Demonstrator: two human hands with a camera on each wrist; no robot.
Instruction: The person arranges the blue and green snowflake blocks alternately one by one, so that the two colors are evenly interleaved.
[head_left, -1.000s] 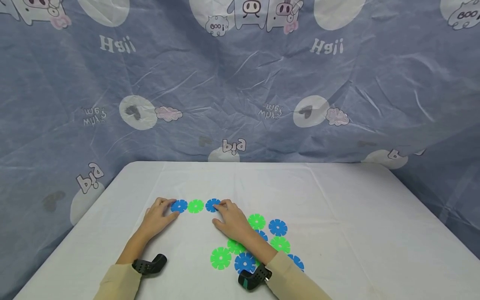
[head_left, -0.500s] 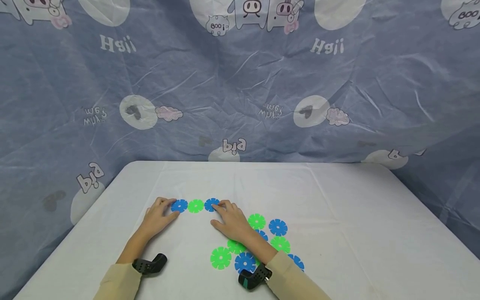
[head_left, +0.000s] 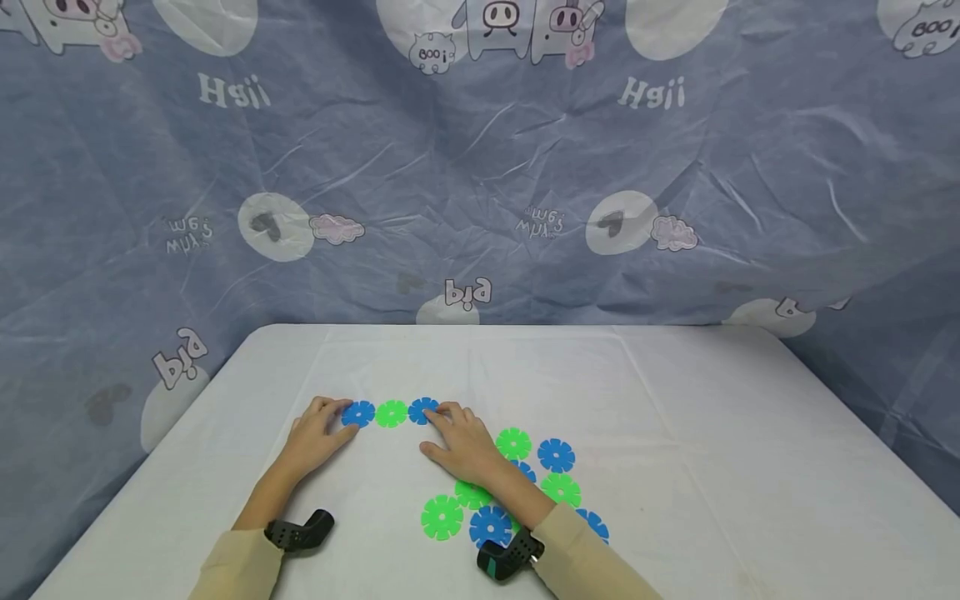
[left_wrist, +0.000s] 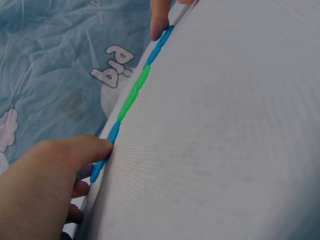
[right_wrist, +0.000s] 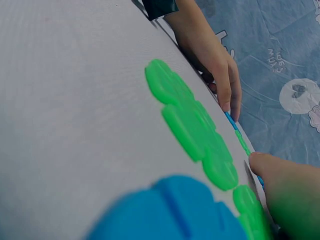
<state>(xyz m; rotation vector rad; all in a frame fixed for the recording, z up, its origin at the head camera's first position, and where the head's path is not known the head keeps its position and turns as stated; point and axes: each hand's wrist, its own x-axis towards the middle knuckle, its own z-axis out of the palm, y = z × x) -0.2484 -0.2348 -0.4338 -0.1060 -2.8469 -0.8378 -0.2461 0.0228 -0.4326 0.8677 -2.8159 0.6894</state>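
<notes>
Three plastic snowflake discs lie flat in a row toward the back left of the table: a blue disc, a green disc and a second blue disc. My left hand holds the left blue disc by its edge, thumb at the near side and index finger at the outer side. In the left wrist view that blue disc shows edge-on beside my thumb. With extended fingertips my right hand presses on the right blue disc, its thumb apart from it over the white cloth.
Several more green and blue discs lie loosely at front centre, among them a green disc and a blue disc. My right forearm crosses over some of them. A patterned blue-grey curtain hangs behind the white table.
My right hand has slid the right blue disc slightly left, closing the gap to the green disc. The left hand and the loose discs stay put.
</notes>
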